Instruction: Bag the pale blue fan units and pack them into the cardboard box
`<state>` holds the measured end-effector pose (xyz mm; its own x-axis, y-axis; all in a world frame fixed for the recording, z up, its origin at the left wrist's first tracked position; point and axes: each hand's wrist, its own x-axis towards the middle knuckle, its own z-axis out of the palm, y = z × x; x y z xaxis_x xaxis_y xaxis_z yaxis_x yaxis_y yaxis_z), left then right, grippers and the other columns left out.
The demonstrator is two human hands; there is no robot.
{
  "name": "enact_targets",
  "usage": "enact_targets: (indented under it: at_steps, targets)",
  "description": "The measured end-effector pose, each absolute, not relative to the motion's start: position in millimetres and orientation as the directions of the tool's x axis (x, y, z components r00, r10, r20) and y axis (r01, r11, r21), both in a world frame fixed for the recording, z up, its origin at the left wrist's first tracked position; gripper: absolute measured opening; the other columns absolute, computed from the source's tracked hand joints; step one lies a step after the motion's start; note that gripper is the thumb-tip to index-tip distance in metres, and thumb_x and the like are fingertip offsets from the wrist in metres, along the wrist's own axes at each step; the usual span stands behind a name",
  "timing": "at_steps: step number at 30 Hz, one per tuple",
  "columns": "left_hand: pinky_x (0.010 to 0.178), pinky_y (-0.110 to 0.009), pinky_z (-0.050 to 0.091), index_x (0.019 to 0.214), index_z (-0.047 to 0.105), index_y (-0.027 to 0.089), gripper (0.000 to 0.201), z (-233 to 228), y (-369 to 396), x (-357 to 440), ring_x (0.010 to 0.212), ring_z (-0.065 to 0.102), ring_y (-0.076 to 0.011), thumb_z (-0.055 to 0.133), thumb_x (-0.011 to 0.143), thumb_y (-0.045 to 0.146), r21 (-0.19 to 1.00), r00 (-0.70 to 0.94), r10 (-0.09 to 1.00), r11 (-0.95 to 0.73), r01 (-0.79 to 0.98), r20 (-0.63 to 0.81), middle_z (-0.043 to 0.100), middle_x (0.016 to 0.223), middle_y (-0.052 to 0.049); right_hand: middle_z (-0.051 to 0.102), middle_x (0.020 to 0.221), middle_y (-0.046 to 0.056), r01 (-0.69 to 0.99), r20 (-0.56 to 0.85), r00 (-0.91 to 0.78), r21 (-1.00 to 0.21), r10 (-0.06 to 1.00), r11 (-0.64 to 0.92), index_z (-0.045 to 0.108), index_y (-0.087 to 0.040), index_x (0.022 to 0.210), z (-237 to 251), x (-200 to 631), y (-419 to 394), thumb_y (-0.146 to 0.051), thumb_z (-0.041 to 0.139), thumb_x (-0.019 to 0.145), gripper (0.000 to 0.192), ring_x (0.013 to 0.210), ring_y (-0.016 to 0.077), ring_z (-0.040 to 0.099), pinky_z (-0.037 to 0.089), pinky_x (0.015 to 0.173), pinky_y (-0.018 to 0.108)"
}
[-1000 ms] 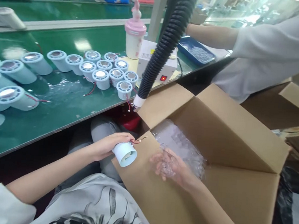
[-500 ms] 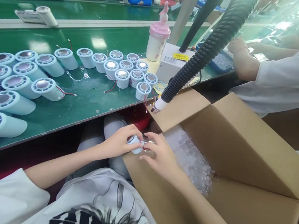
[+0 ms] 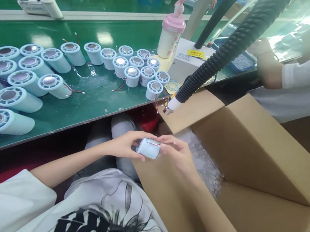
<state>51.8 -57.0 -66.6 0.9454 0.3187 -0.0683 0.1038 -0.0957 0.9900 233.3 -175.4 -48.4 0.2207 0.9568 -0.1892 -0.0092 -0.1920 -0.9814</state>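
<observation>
Pale blue, the cylinder (image 3: 150, 149) is held up on its side, near the cardboard box (image 3: 265, 149). My left hand (image 3: 124, 144) has its fingers wrapped round one end. My right hand (image 3: 180, 156) has its fingers bent close at the other end, but from here I can't tell what they pinch. More blue cylinders (image 3: 132, 79) stand on the green desk (image 3: 97, 99)
</observation>
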Motion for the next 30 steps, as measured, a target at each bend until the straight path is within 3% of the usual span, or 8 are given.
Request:
enact_targets:
  at_steps: [2, 5, 8, 17, 30]
  targets:
    - [0.091, -0.035, 0.05, 0.126, 0.053, 0.021, 0.064, -64, -61, 52, 0.11, 0.059, -0.0237, 0.077, 0.068, 0.026, 0.991, 0.906, 0.402, 0.082, 0.105, -0.129, 0.058, 0.126, -0.011, 0.065, 0.114, 0.007, 0.101, -0.1, 0.145, -0.988, 0.984, -0.115, 0.07, -0.023, 0.088, -49, 235, -178, -0.029, 0.071, 0.074, 0.016, 0.105, 0.0252, 0.062, 0.052, 0.086, 0.039]
    - [0.089, -0.035, 0.051, 0.126, 0.051, 0.021, 0.062, -60, -66, 50, 0.103, 0.062, -0.0208, 0.076, 0.069, 0.027, 0.952, 0.855, 0.464, 0.292, 0.097, -0.23, 0.057, 0.128, -0.011, 0.053, 0.136, 0.006, 0.423, 0.098, 0.024, -0.903, 0.995, 0.078, 0.064, -0.028, 0.112, -50, 237, -184, -0.024, 0.072, 0.075, 0.039, 0.123, 0.026, 0.052, 0.045, 0.101, 0.043]
    - [0.086, -0.034, 0.052, 0.128, 0.05, 0.022, 0.066, -55, -68, 47, 0.101, 0.062, -0.0207, 0.077, 0.068, 0.026, 0.945, 0.864, 0.439, 0.308, 0.111, -0.245, 0.058, 0.127, -0.011, 0.053, 0.137, 0.006, 0.53, 0.16, -0.019, -0.835, 0.987, 0.146, 0.058, -0.029, 0.118, -50, 238, -190, -0.025, 0.069, 0.079, 0.041, 0.123, 0.0245, 0.053, 0.044, 0.103, 0.042]
    - [0.098, -0.031, 0.046, 0.133, 0.05, 0.03, 0.071, -39, -64, 37, 0.12, 0.054, -0.0235, 0.077, 0.068, 0.018, 0.999, 0.931, 0.363, -0.013, 0.031, -0.024, 0.051, 0.138, -0.008, 0.061, 0.123, 0.006, 0.255, -0.005, -0.005, -0.967, 1.0, -0.003, 0.056, -0.027, 0.117, -39, 239, -193, -0.029, 0.075, 0.075, 0.046, 0.113, 0.023, 0.059, 0.052, 0.095, 0.038]
    - [0.104, -0.036, 0.043, 0.137, 0.045, 0.028, 0.072, -35, -62, 30, 0.132, 0.042, -0.0256, 0.075, 0.071, 0.026, 0.98, 0.95, 0.312, -0.198, 0.033, 0.031, 0.046, 0.142, -0.009, 0.066, 0.099, 0.005, -0.076, -0.304, 0.003, -0.95, 0.953, -0.303, 0.055, -0.023, 0.105, -27, 232, -187, -0.041, 0.068, 0.076, 0.036, 0.084, 0.0174, 0.063, 0.053, 0.071, 0.029]
